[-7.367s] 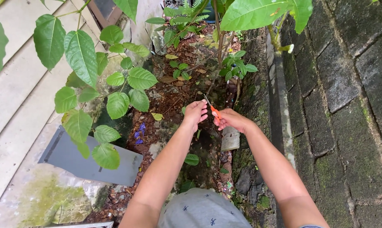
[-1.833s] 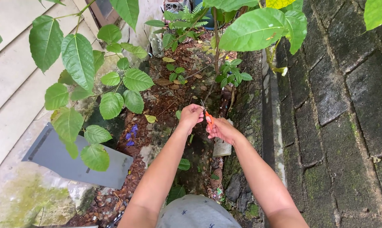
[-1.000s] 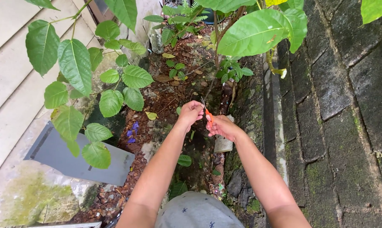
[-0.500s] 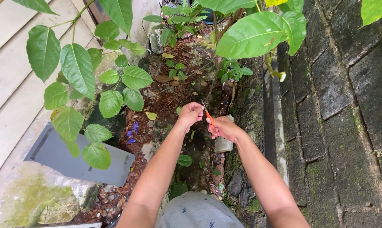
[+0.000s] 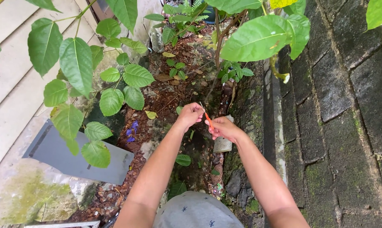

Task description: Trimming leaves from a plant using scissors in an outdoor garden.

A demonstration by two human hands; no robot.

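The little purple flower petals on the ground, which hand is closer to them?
Left. The left hand is just right of the purple flower petals; the right hand, holding orange-handled scissors, lies farther right, beyond it.

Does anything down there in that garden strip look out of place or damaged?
A flat grey panel lies loose on the ground left of the soil, partly under leaves, and small blue scraps sit among the brown leaf litter. The right hand holds orange-handled scissors close to the left hand; nothing looks broken.

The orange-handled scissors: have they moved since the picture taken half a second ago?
No, hardly: the orange-handled scissors in the right hand sit just above and left of the pale stone block, as before.
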